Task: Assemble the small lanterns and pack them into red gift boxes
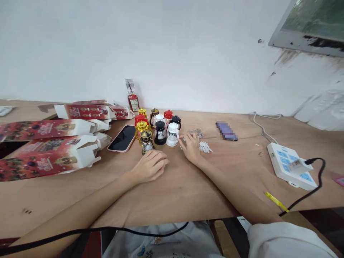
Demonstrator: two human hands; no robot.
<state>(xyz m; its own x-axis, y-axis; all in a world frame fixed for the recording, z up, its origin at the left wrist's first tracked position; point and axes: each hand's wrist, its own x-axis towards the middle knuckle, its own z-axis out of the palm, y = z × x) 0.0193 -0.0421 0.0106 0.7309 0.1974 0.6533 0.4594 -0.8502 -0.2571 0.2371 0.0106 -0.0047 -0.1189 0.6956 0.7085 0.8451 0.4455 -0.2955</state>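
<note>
Several small toy lanterns point(158, 127) in gold, red, black and white stand clustered on the wooden table point(188, 186). My left hand point(150, 165) rests on the table just in front of the gold-and-black lantern point(147, 141), fingers curled loosely, nothing seen in it. My right hand point(190, 147) lies beside the white lantern point(172, 134), fingertips close to its base and pinched on something small I cannot make out. Small white paper pieces point(205, 147) lie right of that hand.
Red printed cartons point(48, 150) lie open at the left. A phone point(123, 138) lies face up beside the lanterns. A white power strip point(291, 165) with a black cable sits at the right, a yellow strip point(275, 201) near the front edge.
</note>
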